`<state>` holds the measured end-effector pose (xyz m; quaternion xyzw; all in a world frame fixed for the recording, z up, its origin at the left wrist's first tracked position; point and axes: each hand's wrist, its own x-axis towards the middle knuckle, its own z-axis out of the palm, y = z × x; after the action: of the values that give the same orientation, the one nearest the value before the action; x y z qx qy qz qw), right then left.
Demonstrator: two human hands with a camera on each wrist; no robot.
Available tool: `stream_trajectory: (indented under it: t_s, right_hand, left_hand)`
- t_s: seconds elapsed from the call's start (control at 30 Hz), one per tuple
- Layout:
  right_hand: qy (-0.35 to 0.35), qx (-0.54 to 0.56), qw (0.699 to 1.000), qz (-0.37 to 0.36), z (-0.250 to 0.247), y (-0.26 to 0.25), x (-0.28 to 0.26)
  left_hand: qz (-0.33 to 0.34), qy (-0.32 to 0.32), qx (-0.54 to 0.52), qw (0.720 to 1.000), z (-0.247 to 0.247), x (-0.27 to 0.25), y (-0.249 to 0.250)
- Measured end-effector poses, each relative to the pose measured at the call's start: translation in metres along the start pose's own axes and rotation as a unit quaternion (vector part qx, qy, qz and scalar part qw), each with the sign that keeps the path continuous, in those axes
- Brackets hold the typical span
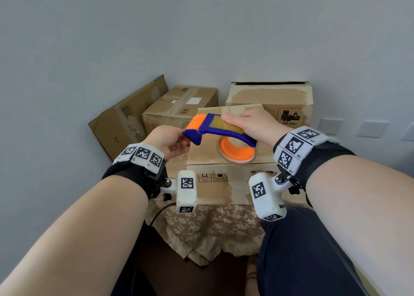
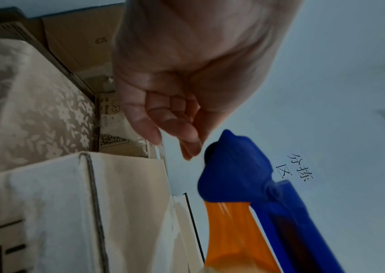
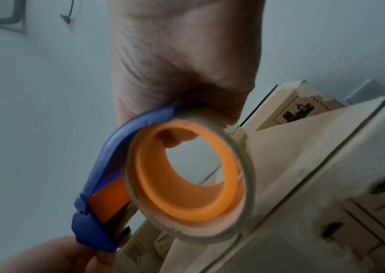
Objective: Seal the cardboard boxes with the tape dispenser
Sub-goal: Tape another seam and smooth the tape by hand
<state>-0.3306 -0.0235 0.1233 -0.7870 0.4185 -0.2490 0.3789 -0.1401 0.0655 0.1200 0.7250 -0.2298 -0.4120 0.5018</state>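
Blue-and-orange tape dispenser was gripped from above by the right hand over a cardboard box. Its tape end was pinched by the left hand at the box's left edge.

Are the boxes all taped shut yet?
Not yet. The right hand grips the tape dispenser above the front box, and the left hand pinches at its front end. No fresh strip shows on that box. The big back box gapes on top.

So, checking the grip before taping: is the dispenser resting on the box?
No, the right hand holds the dispenser in the air above the box.
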Motion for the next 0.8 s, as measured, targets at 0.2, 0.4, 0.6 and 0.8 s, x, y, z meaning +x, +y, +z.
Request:
stream_trajectory:
  t_s: [0.2, 0.4, 0.6, 0.8]
  right_hand:
    - [-0.009, -0.067, 0.998, -0.015, 0.004, -0.003, 0.001]
    - [-0.017, -0.117, 0.993, -0.003, -0.008, 0.001, -0.006]
    - [-0.042, -0.189, 0.981, 0.000, -0.019, 0.001, -0.010]
    - [-0.068, -0.250, 0.966, -0.012, -0.009, -0.012, -0.009]
  left_hand:
    - [0.001, 0.017, 0.002, 1.000, 0.000, -0.004, -0.008]
    - [0.004, 0.060, 0.012, 0.998, -0.019, -0.002, -0.020]
    - [0.035, 0.075, 0.039, 0.996, -0.019, -0.004, -0.034]
    - [0.059, 0.104, 0.078, 0.990, -0.019, -0.010, -0.051]
